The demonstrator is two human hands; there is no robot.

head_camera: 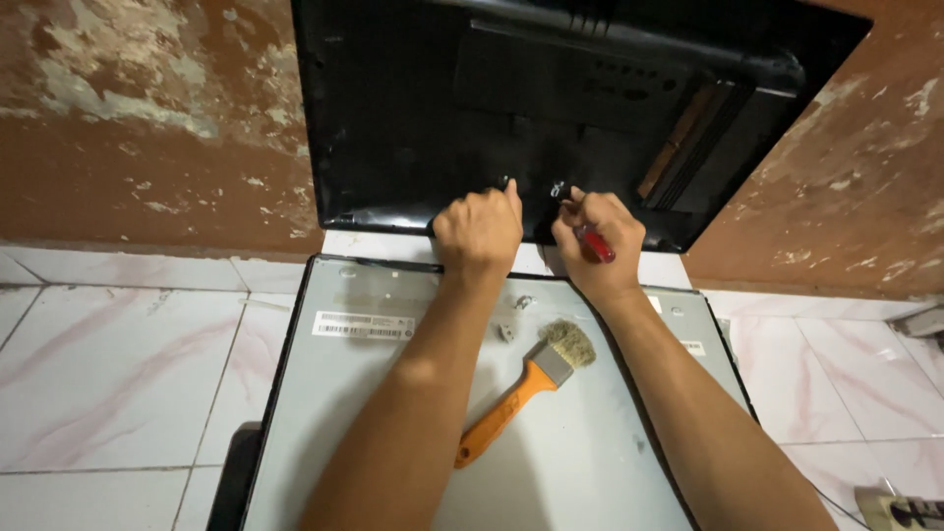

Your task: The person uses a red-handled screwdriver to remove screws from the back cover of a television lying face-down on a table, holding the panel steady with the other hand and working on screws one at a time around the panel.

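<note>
A black plastic back cover (pixel 413 108) of a flat screen leans upright against the wall. My left hand (pixel 479 228) is closed on its lower edge, pinching a small part there. My right hand (pixel 596 241) is shut on a red-handled screwdriver (pixel 594 243), whose tip meets the cover's lower edge right beside the left hand. Both forearms reach over a grey metal display panel (pixel 344 393) lying flat on the floor.
An orange-handled paintbrush (pixel 526 385) lies on the panel between my arms, near two small loose metal pieces (pixel 506 331). The floor is white marbled tile (pixel 108 374). The wall is worn reddish-brown (pixel 147 118). A power strip (pixel 910 509) shows at the bottom right corner.
</note>
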